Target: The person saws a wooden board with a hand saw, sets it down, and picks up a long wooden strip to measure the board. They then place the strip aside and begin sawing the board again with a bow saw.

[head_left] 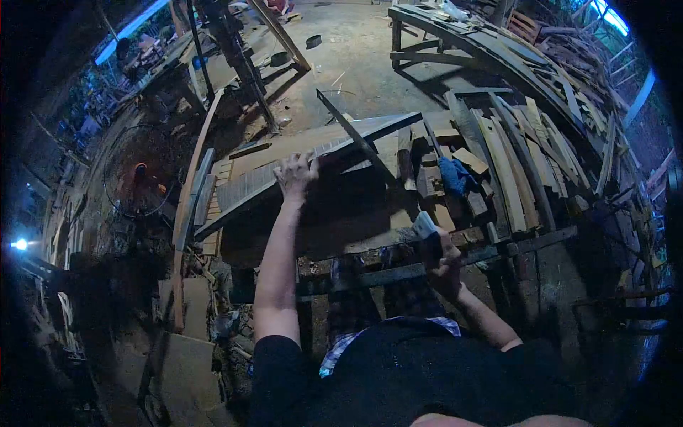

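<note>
My right hand (442, 260) is closed around the pale handle of a long handsaw (348, 128). Its dark blade runs up and to the left, crossing a long wooden beam (245, 208) that lies slanted over the workbench. Whether the teeth touch the wood cannot be made out. My left hand (296, 174) rests on that beam, left of the blade, with its fingers bent over the edge. Behind the beam a grey ribbed surface (249, 186) shows. Deep shadow hides the area in front of the beam.
A blue cloth or glove (455, 176) lies among wood offcuts right of the saw. Several long boards (500, 171) lean farther right. Another wooden bench (462, 32) bearing planks stands at the back right. A tall thin plank (192, 192) rises at the left, near a round wire guard (107, 178).
</note>
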Motion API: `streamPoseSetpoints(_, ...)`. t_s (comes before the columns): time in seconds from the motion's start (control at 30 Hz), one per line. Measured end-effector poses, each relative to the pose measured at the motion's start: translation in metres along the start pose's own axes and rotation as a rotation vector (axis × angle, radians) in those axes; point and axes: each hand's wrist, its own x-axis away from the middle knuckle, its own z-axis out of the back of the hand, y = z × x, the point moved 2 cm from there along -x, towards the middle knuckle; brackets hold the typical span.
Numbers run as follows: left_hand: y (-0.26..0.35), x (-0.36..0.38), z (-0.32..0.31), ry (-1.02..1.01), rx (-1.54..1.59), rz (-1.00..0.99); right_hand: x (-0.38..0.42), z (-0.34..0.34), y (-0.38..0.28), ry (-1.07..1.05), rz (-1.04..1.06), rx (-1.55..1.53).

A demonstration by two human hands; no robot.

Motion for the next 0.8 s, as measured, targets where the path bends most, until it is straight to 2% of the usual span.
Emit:
streamPoseSetpoints(0.13, 0.020, -0.017, -0.009, 0.017, -0.003, 0.102, -0.010, -0.025, -0.002, 0.042, 0.139, -0.028)
streamPoseSetpoints(0.2, 0.025, -0.023, -0.023, -0.004, -0.013, 0.160, -0.009, -0.041, 0.018, 0.015, 0.256, 0.109)
streamPoseSetpoints(0.23, 0.028, -0.023, -0.028, 0.018, -0.070, 0.195, -0.037, -0.026, -0.046, -0.093, -0.077, -0.113)
streamPoseSetpoints(0.27, 0.030, -0.022, -0.033, 0.038, -0.126, 0.229, -0.030, -0.036, -0.019, -0.090, -0.082, -0.112)
streamPoseSetpoints(0.3, 0.033, -0.018, -0.039, 0.032, -0.124, 0.225, -0.017, -0.055, 0.022, -0.083, 0.310, 0.183)
streamPoseSetpoints(0.33, 0.038, -0.010, -0.037, 0.124, -0.165, 0.215, -0.006, -0.066, 0.041, -0.076, 0.701, 0.480)
streamPoseSetpoints(0.37, 0.041, -0.006, -0.035, 0.218, -0.207, 0.204, -0.028, -0.059, 0.009, 0.011, 0.178, 0.134)
streamPoseSetpoints(0.47, 0.040, -0.008, -0.036, 0.121, -0.150, 0.244, -0.046, -0.066, -0.022, -0.015, 0.077, 0.124)
streamPoseSetpoints(0.6, 0.044, -0.013, -0.032, 0.097, -0.164, 0.258, -0.055, -0.070, -0.033, -0.072, -0.094, 0.103)
streamPoseSetpoints(0.63, 0.039, -0.018, -0.037, 0.045, -0.190, 0.236, -0.053, -0.074, -0.025, -0.069, -0.096, 0.102)
streamPoseSetpoints(0.7, 0.036, -0.025, -0.040, -0.007, -0.211, 0.208, -0.048, -0.085, -0.009, -0.039, 0.080, 0.094)
streamPoseSetpoints(0.73, 0.037, -0.028, -0.038, -0.066, -0.170, 0.246, -0.051, -0.082, -0.018, -0.035, 0.078, 0.098)
streamPoseSetpoints(0.8, 0.037, -0.033, -0.043, -0.130, -0.125, 0.283, -0.056, -0.074, -0.044, -0.053, -0.071, -0.038)
